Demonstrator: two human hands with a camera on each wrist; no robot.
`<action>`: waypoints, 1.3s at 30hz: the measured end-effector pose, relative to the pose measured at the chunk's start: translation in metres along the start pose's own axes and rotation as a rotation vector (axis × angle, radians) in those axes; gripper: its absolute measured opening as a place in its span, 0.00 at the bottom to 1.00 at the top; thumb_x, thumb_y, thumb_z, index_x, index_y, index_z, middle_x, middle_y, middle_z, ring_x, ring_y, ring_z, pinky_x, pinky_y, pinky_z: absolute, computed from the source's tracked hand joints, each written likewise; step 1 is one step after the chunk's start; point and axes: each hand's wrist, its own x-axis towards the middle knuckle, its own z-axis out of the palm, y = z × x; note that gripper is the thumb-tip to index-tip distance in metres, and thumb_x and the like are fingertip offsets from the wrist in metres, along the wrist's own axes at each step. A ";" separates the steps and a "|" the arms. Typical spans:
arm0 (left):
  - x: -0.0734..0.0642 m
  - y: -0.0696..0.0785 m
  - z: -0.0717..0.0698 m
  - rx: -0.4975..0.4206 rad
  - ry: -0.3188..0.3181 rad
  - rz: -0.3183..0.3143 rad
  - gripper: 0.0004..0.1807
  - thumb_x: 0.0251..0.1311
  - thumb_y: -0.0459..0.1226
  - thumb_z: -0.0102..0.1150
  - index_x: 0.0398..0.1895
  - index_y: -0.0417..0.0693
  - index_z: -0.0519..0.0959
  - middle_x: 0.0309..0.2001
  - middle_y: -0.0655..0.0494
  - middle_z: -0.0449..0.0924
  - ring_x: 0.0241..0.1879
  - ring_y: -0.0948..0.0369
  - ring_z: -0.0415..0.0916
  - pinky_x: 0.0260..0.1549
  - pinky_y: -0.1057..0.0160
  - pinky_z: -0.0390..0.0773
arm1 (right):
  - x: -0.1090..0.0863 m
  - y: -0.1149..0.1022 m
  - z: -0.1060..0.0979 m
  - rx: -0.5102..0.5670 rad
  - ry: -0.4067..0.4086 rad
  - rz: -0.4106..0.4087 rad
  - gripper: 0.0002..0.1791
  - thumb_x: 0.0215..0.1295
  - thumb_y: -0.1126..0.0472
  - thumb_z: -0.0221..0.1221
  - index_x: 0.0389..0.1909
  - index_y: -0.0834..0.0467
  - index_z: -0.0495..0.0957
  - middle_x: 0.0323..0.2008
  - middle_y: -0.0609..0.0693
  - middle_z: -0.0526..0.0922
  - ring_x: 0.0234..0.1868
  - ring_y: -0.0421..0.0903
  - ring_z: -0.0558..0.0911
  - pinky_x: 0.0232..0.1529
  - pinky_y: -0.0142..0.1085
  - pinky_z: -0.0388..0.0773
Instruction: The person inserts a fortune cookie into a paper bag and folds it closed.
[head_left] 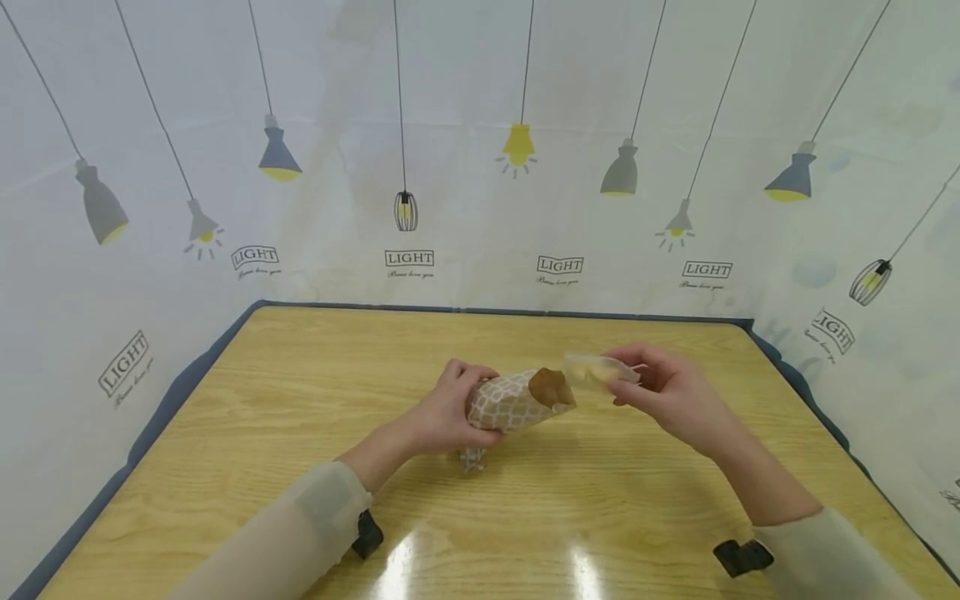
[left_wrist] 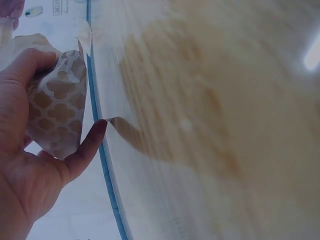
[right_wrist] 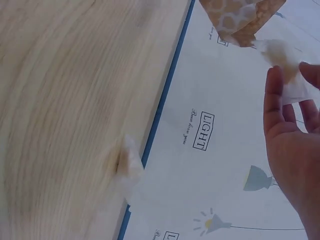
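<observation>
My left hand (head_left: 455, 410) grips a brown paper bag (head_left: 506, 404) with a white lattice print, thumb below and fingers over the top. The bag lies tilted in the hand, its brown mouth facing right. A small crumpled patterned bit (head_left: 472, 459) shows under the hand. In the left wrist view the thumb and fingers wrap the bag (left_wrist: 57, 107). My right hand (head_left: 671, 396) pinches a small translucent packet (head_left: 592, 369) with something tan inside, held close to the bag's mouth. The right wrist view shows the packet (right_wrist: 285, 70) between thumb and fingertips, just below the bag (right_wrist: 240, 17).
Both hands are over a glossy wooden table (head_left: 337, 350) that mirrors light and blurred shapes. A pale wall sheet (head_left: 465, 183) printed with lamps surrounds the table's back and sides. Dark blue edging (head_left: 375, 307) runs along the back. Black straps (head_left: 742, 557) sit at the wrists.
</observation>
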 end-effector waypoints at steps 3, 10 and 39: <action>0.000 0.000 0.000 0.004 -0.002 0.006 0.47 0.57 0.43 0.83 0.79 0.53 0.69 0.65 0.46 0.63 0.63 0.51 0.68 0.68 0.43 0.77 | 0.002 -0.002 0.003 0.034 -0.055 -0.022 0.20 0.79 0.66 0.64 0.67 0.61 0.80 0.58 0.62 0.82 0.48 0.45 0.90 0.50 0.36 0.90; 0.000 0.000 0.001 0.004 -0.004 0.008 0.46 0.58 0.44 0.83 0.78 0.52 0.69 0.65 0.46 0.63 0.63 0.51 0.69 0.67 0.43 0.78 | 0.007 -0.004 0.013 -0.137 -0.069 -0.056 0.15 0.80 0.64 0.64 0.63 0.56 0.84 0.50 0.55 0.86 0.46 0.41 0.86 0.48 0.34 0.89; 0.004 0.003 0.007 -0.028 -0.082 0.060 0.48 0.56 0.42 0.82 0.80 0.53 0.67 0.64 0.48 0.65 0.60 0.54 0.69 0.63 0.47 0.80 | 0.021 -0.012 0.053 -0.395 0.103 -0.123 0.06 0.73 0.60 0.72 0.47 0.48 0.88 0.43 0.43 0.88 0.43 0.45 0.79 0.43 0.39 0.78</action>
